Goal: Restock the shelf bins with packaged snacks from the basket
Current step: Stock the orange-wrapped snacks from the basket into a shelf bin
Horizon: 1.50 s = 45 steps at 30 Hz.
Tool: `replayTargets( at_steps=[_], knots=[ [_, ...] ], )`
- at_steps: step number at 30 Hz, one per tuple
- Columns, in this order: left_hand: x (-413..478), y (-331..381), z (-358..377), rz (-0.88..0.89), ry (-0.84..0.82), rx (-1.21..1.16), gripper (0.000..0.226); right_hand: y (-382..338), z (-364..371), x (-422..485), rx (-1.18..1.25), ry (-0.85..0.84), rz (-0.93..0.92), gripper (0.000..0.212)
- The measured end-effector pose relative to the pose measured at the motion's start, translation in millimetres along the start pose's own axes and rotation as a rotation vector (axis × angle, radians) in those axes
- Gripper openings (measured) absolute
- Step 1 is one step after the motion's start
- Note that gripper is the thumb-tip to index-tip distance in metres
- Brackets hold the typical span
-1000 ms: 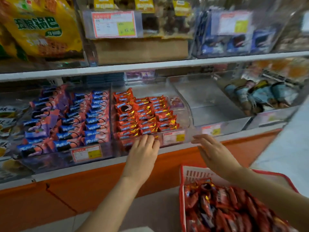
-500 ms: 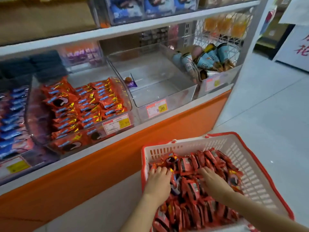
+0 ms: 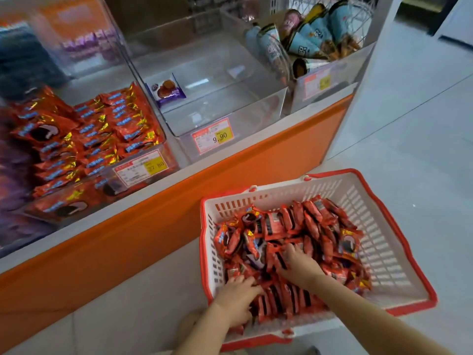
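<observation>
Person, 2 hands showing, both bare: left hand (image 3: 236, 299), right hand (image 3: 298, 265). Fingers short and slim, slightly soft from blur; nails too small to make out. 2 forearms, also bare, uncovered from the wrist all the way to the lower edge of view: left forearm (image 3: 202, 336), right forearm (image 3: 371, 319). Both arms slender, smooth. 1 rounded bare patch (image 3: 188, 326) just beside the left forearm, low down, knee or leg, can't tell which.
</observation>
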State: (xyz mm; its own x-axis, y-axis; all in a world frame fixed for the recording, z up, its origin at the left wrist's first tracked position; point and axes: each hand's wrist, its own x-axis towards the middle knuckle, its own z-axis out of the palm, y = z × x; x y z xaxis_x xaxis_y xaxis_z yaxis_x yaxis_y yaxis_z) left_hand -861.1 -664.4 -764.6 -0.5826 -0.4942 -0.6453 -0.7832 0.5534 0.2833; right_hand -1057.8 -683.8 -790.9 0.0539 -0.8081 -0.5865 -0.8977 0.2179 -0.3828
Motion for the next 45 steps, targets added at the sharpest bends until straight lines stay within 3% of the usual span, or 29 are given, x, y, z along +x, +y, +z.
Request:
replayTargets(
  at_steps=[4, 9, 19, 24, 28, 33, 36, 41, 43, 45],
  knots=[
    [-3.0, -2.9, 1.9, -0.029, 0.055, -0.115, 0.061, 4.3, -2.6, -1.4, 0.116, 0.019, 0.017, 0.055],
    [-8.7, -9.9, -11.0, -0.105, 0.250, -0.375, 0.060, -2.8, -19.9, -8.7, 0.289, 0.094, -0.025, 0.050],
    [-25.5, -5.0, -61.7, -0.202, 0.929, -0.936, 0.042, -49.3, -55.0, -33.6, 0.844, -0.056, -0.161, 0.036],
    [-35.3, -6.2, -69.8, -0.183, 0.884, -1.131, 0.051, -68.4, -60.0, -42.6, 0.994, -0.076, -0.161, 0.039],
    [-42.4, -8.8, -76.8, -0.213, 1.021, -1.135, 0.042, -77.3, -62.4, -44.1, 1.046, -0.103, -0.187, 0.047],
    [-54.1, -16.8, -88.5, -0.239, 1.215, -1.016, 0.021, -94.7, -73.8, -41.6, 1.143, -0.078, -0.151, 0.029],
    [-60.7, -23.3, -95.7, -0.229, 1.291, -0.935, 0.002, -106.0, -82.9, -39.8, 1.272, -0.159, -0.130, 0.032],
    [-73.5, -32.5, -109.4, -0.334, 1.313, -0.936, 0.026, -133.9, -96.8, -46.2, 1.248, -0.284, -0.220, 0.025],
    [-83.1, -37.4, -117.0, -0.373, 1.336, -0.977, 0.028, -146.1, -101.4, -50.0, 1.139, -0.254, -0.282, 0.016],
    [-98.6, -42.4, -127.0, -0.400, 1.370, -1.028, 0.026, -157.6, -106.2, -52.5, 0.976, -0.172, -0.349, 0.023]
  ],
)
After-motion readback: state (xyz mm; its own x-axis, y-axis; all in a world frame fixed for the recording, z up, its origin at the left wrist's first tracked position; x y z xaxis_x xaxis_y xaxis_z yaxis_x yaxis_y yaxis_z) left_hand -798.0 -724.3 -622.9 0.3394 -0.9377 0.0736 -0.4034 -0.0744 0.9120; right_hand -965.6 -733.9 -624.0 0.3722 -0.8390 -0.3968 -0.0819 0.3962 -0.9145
